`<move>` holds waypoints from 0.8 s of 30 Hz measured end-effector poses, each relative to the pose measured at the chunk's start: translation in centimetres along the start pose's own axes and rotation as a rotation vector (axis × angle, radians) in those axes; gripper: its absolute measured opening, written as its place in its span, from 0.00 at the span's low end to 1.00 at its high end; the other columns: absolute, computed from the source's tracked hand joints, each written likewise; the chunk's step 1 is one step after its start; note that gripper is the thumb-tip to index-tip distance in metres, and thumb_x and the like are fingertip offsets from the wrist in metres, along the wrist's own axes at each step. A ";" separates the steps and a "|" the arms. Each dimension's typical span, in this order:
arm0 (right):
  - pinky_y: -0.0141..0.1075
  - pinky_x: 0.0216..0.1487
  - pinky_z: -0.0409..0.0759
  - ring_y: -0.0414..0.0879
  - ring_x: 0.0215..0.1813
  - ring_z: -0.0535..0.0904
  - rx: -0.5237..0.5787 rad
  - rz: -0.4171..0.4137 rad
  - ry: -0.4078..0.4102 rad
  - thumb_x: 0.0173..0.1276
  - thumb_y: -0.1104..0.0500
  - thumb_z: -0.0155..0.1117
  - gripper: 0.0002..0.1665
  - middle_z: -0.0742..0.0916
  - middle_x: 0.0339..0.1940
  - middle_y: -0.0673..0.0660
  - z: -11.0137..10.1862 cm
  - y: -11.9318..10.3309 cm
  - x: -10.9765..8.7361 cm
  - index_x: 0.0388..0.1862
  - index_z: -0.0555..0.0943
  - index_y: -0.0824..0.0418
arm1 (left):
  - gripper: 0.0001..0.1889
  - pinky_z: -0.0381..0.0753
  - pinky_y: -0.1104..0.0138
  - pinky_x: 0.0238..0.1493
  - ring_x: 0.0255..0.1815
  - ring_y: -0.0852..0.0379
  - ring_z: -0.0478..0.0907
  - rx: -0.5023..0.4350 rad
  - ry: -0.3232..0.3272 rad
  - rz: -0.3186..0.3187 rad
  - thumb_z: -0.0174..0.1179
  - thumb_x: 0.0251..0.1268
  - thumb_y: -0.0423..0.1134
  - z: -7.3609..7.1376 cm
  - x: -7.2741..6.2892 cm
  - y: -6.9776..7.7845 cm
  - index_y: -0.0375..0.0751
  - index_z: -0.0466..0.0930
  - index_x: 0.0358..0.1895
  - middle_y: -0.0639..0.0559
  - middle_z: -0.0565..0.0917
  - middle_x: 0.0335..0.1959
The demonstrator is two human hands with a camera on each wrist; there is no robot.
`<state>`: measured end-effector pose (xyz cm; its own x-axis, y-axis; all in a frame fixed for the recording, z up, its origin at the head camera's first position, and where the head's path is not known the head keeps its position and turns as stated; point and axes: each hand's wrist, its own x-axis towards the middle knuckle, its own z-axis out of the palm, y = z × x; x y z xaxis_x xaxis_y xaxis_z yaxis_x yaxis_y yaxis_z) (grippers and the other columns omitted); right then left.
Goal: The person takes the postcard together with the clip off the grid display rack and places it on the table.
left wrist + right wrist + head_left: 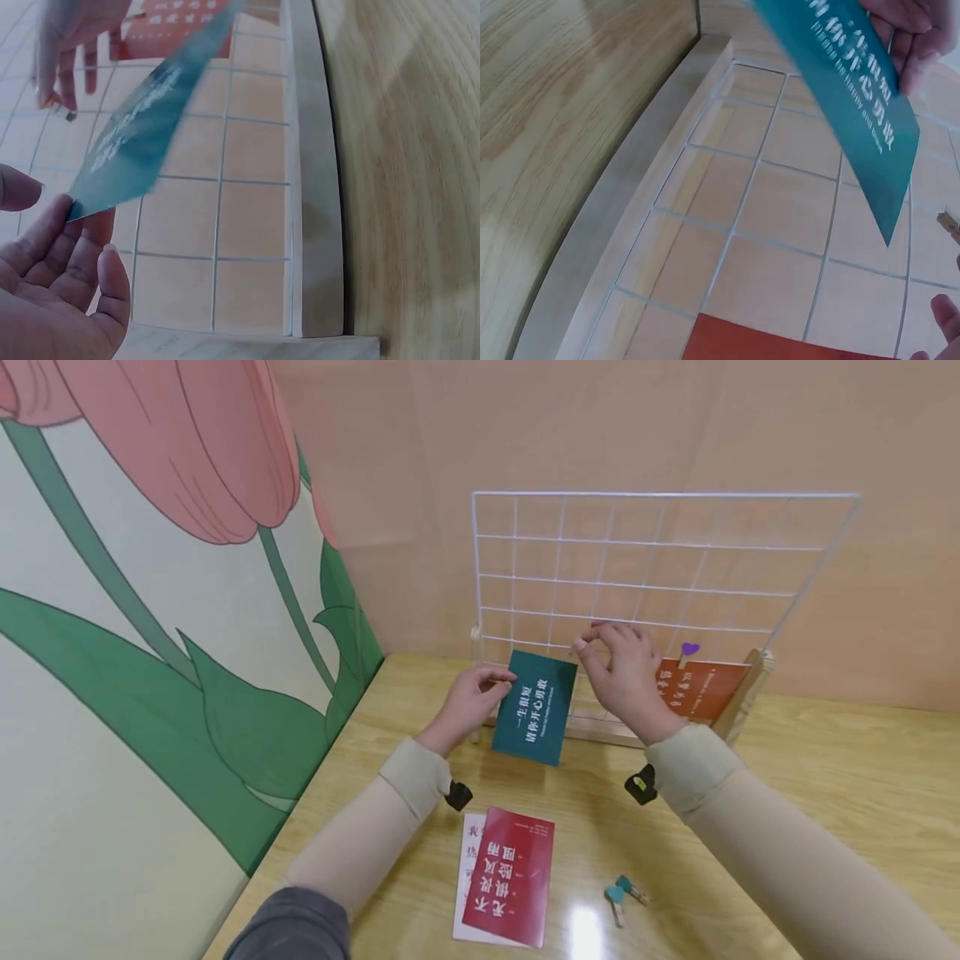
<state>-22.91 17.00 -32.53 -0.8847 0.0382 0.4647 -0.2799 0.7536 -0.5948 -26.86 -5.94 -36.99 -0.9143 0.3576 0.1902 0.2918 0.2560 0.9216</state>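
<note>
My left hand point(471, 700) pinches a teal card point(535, 708) with white writing by its left edge, and the card hangs tilted in front of a white wire grid point(637, 585). To the right of the card, my right hand point(618, 670) pinches a small wooden clip point(950, 224) between thumb and fingertips, near the grid's lower wires. In the right wrist view the clip stands apart from the teal card. An orange-red card point(705, 687) is on the grid at the right, with a purple heart clip point(688, 652) at its top edge. My right hand partly covers this card.
The grid stands in a wooden base point(738, 697) on the wooden table point(847, 777). Nearer me lie a red card point(513, 877) over a white card point(468, 906), and two teal-heart clips point(617, 902). A flower-painted wall point(187, 610) rises at left.
</note>
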 end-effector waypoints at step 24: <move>0.72 0.66 0.52 0.69 0.71 0.59 -0.012 -0.080 -0.017 0.76 0.58 0.64 0.10 0.74 0.66 0.69 -1.2 0.9 -5.3 0.47 0.82 0.65 | 0.11 0.83 0.54 0.50 0.43 0.51 0.79 -0.028 -0.064 -0.097 0.56 0.78 0.31 -0.6 -3.5 0.1 0.33 0.84 0.54 0.42 0.83 0.55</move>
<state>-18.05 18.21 -34.73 -0.8660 -0.0333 0.4989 -0.3452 0.7615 -0.5486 -23.80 -7.76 -37.39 -0.9177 0.3894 0.0783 0.1939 0.2671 0.9440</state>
